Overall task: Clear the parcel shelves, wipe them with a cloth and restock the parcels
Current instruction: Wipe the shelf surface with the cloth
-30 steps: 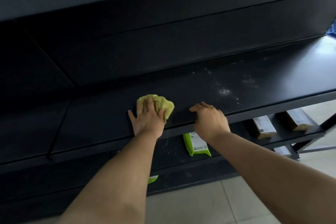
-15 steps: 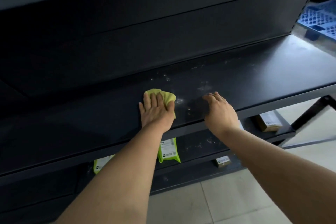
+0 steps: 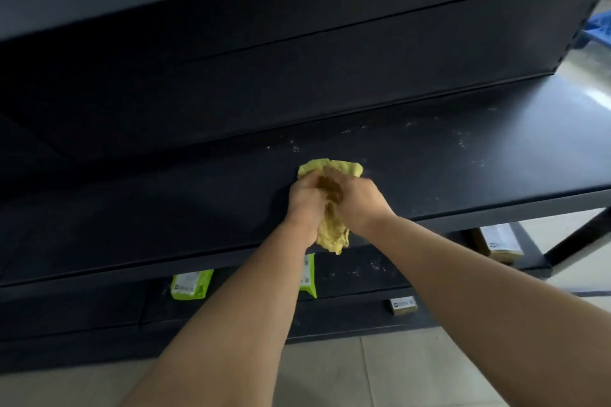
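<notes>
Both hands meet over the dark shelf [image 3: 463,168], near its front edge, with the yellow-green cloth [image 3: 334,228] bunched between them. The left hand [image 3: 304,198] grips the cloth from the left side, its fingers [image 3: 309,180] curled around the wad; the right hand [image 3: 358,200] closes on it from the right, fingers [image 3: 334,175] wrapped over the top. So both sets of fingers are clamped on the cloth, though the picture is blurred there and single fingertips cannot be made out. One lobe of the cloth sticks out beyond the fingers toward the back of the shelf and lies against the shelf top; another, longer tail hangs out below the palms and over the shelf's front lip.

The shelf top around the hands carries pale specks of dust [image 3: 294,149], scattered behind and to the right of the cloth, and a bright glare at its right end.

On the lower shelf [image 3: 363,274], a green parcel [image 3: 190,286] lies to the left of the left forearm, and a second green parcel [image 3: 309,277] shows partly from behind that forearm. A brown box [image 3: 501,239] with a white label sits at the right end, and a small labelled box [image 3: 403,305] rests on the tier beneath. Tiled floor [image 3: 330,373] shows below the arms
</notes>
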